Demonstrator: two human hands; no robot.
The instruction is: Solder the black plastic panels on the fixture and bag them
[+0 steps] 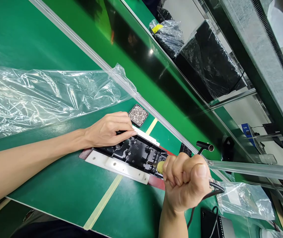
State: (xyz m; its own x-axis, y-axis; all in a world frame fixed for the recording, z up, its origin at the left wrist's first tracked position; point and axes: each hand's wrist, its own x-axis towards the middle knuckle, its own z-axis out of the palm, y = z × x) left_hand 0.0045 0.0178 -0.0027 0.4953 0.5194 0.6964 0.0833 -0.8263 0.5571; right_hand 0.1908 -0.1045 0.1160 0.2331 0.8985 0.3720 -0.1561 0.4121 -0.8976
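Screwdriver [160, 166] sits clenched in the right hand [184, 183], its tip in the black part [133, 153]. Left hand [109, 129] presses flat, fingers loosely curled, grasping nothing. A slip could gouge that part or scatter the screw tray [138, 115] just beyond.

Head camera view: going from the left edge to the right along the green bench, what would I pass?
Large clear plastic sheet → left hand pressing on the black part → right hand gripping a powered screwdriver → small clear bag.
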